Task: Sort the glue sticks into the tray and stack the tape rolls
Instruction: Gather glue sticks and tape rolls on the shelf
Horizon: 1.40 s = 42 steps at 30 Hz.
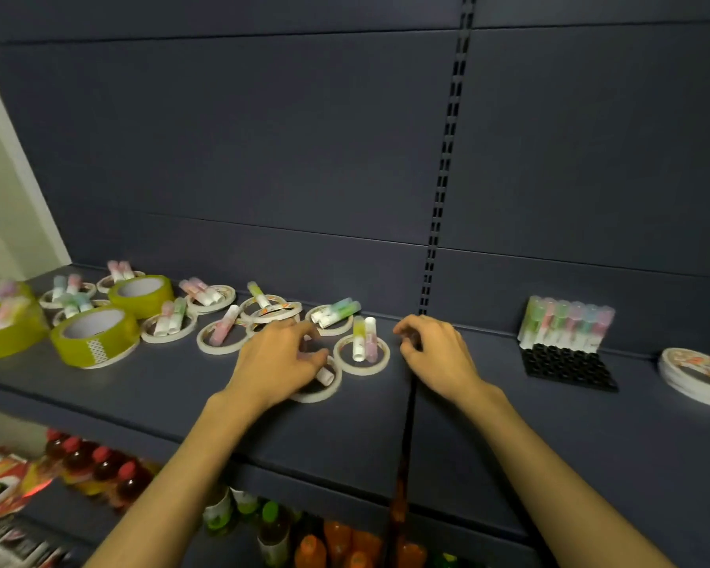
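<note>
Several thin white tape rolls lie along the dark shelf (468, 424), most with pastel glue sticks lying on them. My left hand (277, 360) is curled over one white tape roll (318, 393) and grips the glue stick (325, 375) lying on it; only the stick's white end shows. Just to the right, another tape roll (361, 368) carries two glue sticks (363, 338). My right hand (435, 350) hovers beside it with loosely curled fingers, holding nothing. A black tray (566, 368) at the right holds a back row of upright glue sticks (566, 325). A stack of tape rolls (697, 377) sits at the far right.
Three wide yellow-green tape rolls (95, 334) stand at the left end of the shelf. The dark back panel (304, 157) rises right behind the items. Below the shelf's front edge are bottles (99, 465) and packets on a lower shelf.
</note>
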{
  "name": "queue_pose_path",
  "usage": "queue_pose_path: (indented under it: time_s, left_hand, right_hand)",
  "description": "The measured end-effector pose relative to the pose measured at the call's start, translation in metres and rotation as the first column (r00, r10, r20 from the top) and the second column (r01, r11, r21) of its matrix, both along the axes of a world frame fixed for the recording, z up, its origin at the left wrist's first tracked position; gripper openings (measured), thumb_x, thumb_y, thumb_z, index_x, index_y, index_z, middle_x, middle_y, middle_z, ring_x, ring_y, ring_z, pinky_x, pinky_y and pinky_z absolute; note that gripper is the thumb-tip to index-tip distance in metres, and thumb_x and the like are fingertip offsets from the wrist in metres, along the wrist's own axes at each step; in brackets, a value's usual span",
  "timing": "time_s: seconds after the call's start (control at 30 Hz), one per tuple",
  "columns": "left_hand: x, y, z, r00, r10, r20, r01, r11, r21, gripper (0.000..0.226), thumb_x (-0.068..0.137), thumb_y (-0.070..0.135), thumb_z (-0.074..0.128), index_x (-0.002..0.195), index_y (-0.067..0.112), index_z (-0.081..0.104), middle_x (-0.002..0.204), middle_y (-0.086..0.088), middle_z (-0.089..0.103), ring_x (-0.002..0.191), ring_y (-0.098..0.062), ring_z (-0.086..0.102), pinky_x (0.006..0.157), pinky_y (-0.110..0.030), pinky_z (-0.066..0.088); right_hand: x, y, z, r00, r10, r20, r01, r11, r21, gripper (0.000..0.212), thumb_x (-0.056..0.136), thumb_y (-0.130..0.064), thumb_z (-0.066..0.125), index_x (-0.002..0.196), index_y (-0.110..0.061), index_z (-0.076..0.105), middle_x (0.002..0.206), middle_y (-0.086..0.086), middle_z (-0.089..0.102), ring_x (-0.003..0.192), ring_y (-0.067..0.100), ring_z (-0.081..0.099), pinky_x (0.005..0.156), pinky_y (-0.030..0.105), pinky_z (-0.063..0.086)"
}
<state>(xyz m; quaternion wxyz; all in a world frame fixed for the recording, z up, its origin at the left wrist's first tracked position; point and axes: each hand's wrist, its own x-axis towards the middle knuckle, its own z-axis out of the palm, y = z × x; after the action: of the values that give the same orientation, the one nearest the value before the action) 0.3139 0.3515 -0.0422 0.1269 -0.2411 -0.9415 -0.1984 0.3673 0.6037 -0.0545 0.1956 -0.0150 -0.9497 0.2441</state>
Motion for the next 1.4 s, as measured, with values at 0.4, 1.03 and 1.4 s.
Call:
queue_pose_path:
  time_s: [0.4, 1.03, 1.4]
  left_hand:
    - [-0.023, -0.016, -0.021, 0.990, -0.136, 0.039, 0.138, 0.989, -0.045, 0.031, 0.090, 0.064, 0.051, 0.093, 0.036, 0.065, 0.072, 0.015, 0.056, 0.076, -0.008, 0.054, 0.069, -0.032, 0.039]
    - [-0.031, -0.042, 0.000, 0.898, -0.196, 0.393, -0.074, 0.815, 0.575, 0.030, 0.089, 0.026, 0.069, 0.106, 0.029, 0.045, 0.082, -0.005, 0.070, 0.084, -0.024, 0.069, 0.081, -0.046, 0.056]
    - [-0.030, -0.042, 0.019, 0.982, -0.142, 0.124, 0.008, 0.690, 0.724, 0.047, 0.089, 0.028, 0.071, 0.125, 0.042, 0.045, 0.096, 0.007, 0.068, 0.086, -0.012, 0.068, 0.082, -0.047, 0.057]
  right_hand:
    - [-0.010, -0.044, -0.004, 0.998, -0.046, 0.044, 0.045, 0.998, 0.032, 0.019, 0.089, -0.016, 0.057, 0.098, -0.030, 0.067, 0.098, -0.010, 0.066, 0.090, 0.012, 0.061, 0.079, 0.037, 0.054]
    - [-0.004, -0.102, 0.003, 0.909, 0.339, 0.244, -0.359, 0.932, 0.045, 0.011, 0.088, -0.027, 0.072, 0.095, -0.022, 0.077, 0.082, -0.024, 0.060, 0.085, -0.007, 0.053, 0.082, 0.014, 0.040]
    - [0.007, -0.108, 0.008, 0.882, 0.362, 0.301, -0.388, 0.921, 0.028, 0.009, 0.091, -0.018, 0.071, 0.099, -0.015, 0.071, 0.100, -0.004, 0.065, 0.091, 0.008, 0.060, 0.088, 0.034, 0.055]
